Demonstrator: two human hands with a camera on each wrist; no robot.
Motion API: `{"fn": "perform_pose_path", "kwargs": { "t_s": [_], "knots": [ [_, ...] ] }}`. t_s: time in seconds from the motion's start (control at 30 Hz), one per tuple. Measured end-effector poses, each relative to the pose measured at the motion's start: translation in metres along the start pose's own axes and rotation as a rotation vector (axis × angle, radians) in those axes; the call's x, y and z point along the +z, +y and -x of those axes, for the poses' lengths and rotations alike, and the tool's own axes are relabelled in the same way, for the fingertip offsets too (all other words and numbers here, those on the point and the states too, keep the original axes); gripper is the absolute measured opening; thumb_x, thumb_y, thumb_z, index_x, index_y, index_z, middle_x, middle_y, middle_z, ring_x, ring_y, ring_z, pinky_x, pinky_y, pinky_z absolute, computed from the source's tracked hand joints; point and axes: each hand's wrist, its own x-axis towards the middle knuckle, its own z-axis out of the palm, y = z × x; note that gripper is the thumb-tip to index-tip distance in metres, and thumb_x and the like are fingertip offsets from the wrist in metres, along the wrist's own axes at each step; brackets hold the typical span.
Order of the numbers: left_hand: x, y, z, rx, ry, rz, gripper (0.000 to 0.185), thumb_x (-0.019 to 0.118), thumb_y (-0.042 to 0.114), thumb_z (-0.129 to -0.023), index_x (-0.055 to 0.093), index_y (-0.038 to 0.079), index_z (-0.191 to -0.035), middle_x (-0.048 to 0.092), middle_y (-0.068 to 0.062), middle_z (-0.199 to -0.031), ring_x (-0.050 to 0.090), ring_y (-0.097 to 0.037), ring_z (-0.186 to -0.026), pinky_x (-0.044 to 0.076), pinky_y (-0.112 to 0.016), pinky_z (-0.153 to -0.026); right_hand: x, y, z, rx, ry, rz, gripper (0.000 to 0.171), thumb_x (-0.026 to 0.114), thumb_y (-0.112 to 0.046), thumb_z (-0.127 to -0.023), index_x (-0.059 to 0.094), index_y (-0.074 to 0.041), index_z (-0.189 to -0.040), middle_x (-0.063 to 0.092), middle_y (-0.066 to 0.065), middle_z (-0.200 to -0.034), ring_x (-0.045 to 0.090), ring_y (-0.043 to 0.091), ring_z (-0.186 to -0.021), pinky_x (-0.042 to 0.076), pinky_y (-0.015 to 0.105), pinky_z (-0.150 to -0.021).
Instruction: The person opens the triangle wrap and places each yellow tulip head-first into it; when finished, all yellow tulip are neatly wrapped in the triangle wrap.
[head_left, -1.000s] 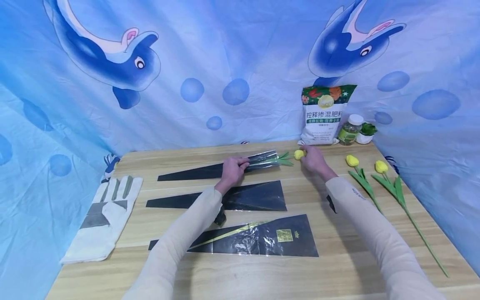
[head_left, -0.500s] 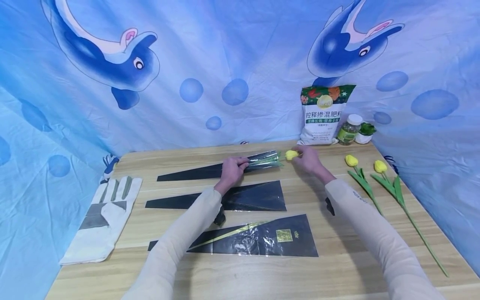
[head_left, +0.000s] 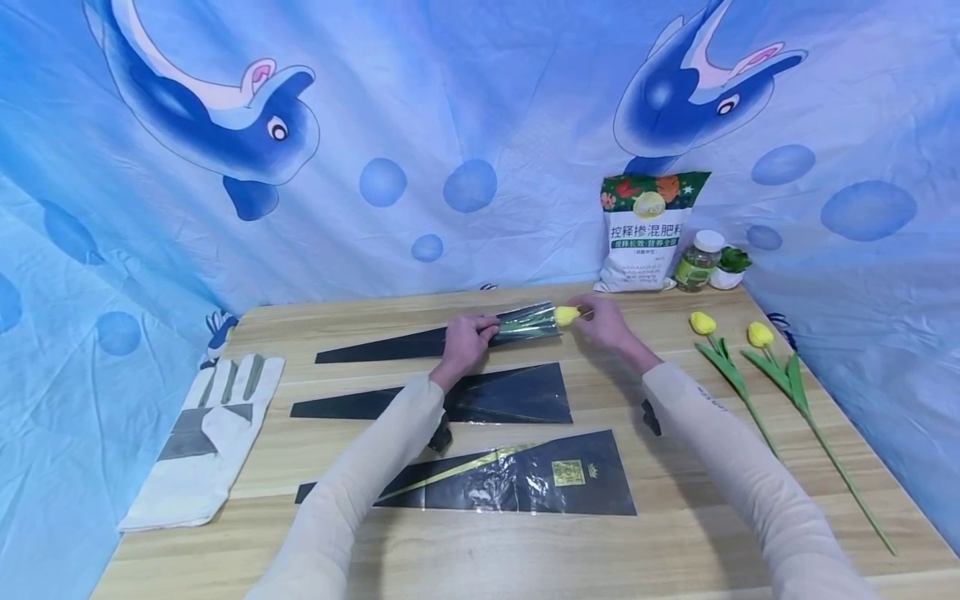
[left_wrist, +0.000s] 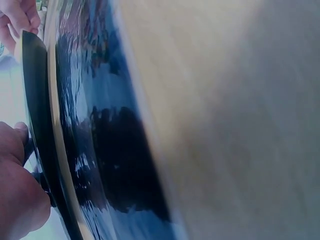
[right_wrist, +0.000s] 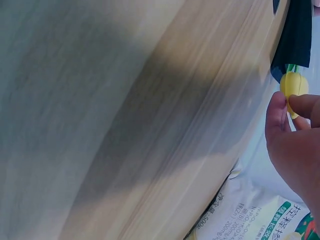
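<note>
In the head view my left hand (head_left: 467, 340) pinches the upper edge of a long, tapered flower sleeve (head_left: 397, 344), black with a clear front. Its wide mouth faces right. Green leaves show through the clear film, and a yellow tulip (head_left: 566, 316) has its bloom right at the mouth. My right hand (head_left: 603, 323) pinches that bloom between thumb and fingers, as the right wrist view also shows, where the bloom (right_wrist: 294, 84) sits just outside the dark sleeve (right_wrist: 298, 37). In the left wrist view the left hand (left_wrist: 22, 185) grips the sleeve's edge.
Two more black sleeves, one plain (head_left: 517, 393) and one with gold print (head_left: 525, 475), lie nearer me. Two yellow tulips (head_left: 723, 367) (head_left: 798, 392) lie at right. A work glove (head_left: 202, 442) lies at left; a fertilizer bag (head_left: 648, 233), jar (head_left: 699, 262) and potted plant (head_left: 729, 268) stand behind.
My right hand has moved left with the tulip; its leaves have slid into the sleeve and the bloom has come up to the mouth. The left hand has stayed in place.
</note>
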Motion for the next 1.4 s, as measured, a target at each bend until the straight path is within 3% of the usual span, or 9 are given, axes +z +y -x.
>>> {"fn": "perform_pose_path", "kwargs": {
  "t_s": [0.17, 0.33, 0.5, 0.7, 0.97, 1.2, 1.4],
  "knots": [
    [0.0, 0.001, 0.001, -0.008, -0.006, 0.002, 0.018, 0.071, 0.008, -0.094, 0.077, 0.003, -0.11, 0.071, -0.015, -0.113, 0.066, -0.03, -0.112, 0.053, -0.043, -0.095, 0.004, -0.002, 0.0, 0.016, -0.022, -0.031, 0.036, 0.052, 0.007, -0.094, 0.055, 0.01, -0.13, 0.062, 0.026, -0.116, 0.061, 0.036, -0.102, 0.054, 0.043, -0.088],
    [0.001, 0.001, 0.0, -0.011, -0.013, -0.003, 0.018, 0.071, 0.008, -0.094, 0.076, 0.003, -0.111, 0.071, -0.015, -0.114, 0.066, -0.03, -0.112, 0.053, -0.043, -0.094, 0.006, -0.006, -0.001, 0.086, -0.075, -0.173, 0.038, 0.043, 0.011, -0.094, 0.051, 0.014, -0.131, 0.062, 0.028, -0.115, 0.064, 0.037, -0.103, 0.056, 0.04, -0.087],
    [0.003, 0.0, -0.001, -0.018, -0.017, -0.005, 0.018, 0.071, 0.011, -0.094, 0.077, 0.005, -0.11, 0.071, -0.015, -0.115, 0.064, -0.029, -0.115, 0.051, -0.042, -0.097, 0.009, -0.009, -0.003, 0.128, -0.12, -0.263, 0.043, 0.045, 0.015, -0.09, 0.05, 0.015, -0.133, 0.061, 0.031, -0.121, 0.062, 0.04, -0.112, 0.054, 0.04, -0.094],
    [0.004, 0.0, -0.001, -0.033, -0.022, -0.002, 0.018, 0.071, 0.011, -0.094, 0.077, 0.006, -0.11, 0.07, -0.015, -0.116, 0.063, -0.029, -0.117, 0.05, -0.042, -0.099, 0.012, -0.009, -0.005, 0.128, -0.162, -0.263, 0.041, 0.05, 0.011, -0.092, 0.05, 0.014, -0.133, 0.059, 0.03, -0.125, 0.059, 0.041, -0.117, 0.05, 0.043, -0.099],
    [0.003, 0.0, -0.002, -0.027, -0.023, -0.016, 0.018, 0.071, 0.012, -0.094, 0.077, 0.006, -0.11, 0.07, -0.015, -0.116, 0.064, -0.029, -0.116, 0.051, -0.042, -0.098, 0.016, -0.017, -0.005, 0.132, -0.192, -0.303, 0.045, 0.044, 0.01, -0.093, 0.045, 0.015, -0.137, 0.054, 0.031, -0.133, 0.057, 0.041, -0.12, 0.042, 0.045, -0.107],
    [0.004, 0.003, -0.003, -0.04, -0.024, 0.001, 0.017, 0.071, 0.01, -0.094, 0.077, 0.006, -0.11, 0.071, -0.013, -0.115, 0.065, -0.03, -0.114, 0.055, -0.038, -0.09, 0.021, -0.017, -0.01, 0.171, -0.182, -0.382, 0.047, 0.044, -0.003, -0.099, 0.039, 0.011, -0.143, 0.054, 0.03, -0.134, 0.059, 0.04, -0.119, 0.044, 0.046, -0.105],
    [0.006, 0.005, -0.004, -0.054, -0.022, 0.012, 0.017, 0.073, 0.009, -0.093, 0.077, 0.006, -0.109, 0.07, -0.014, -0.116, 0.064, -0.031, -0.115, 0.056, -0.034, -0.086, 0.023, -0.022, -0.011, 0.188, -0.198, -0.438, 0.048, 0.044, -0.004, -0.101, 0.034, 0.013, -0.145, 0.054, 0.032, -0.133, 0.057, 0.043, -0.12, 0.044, 0.046, -0.105]
  ]
}}
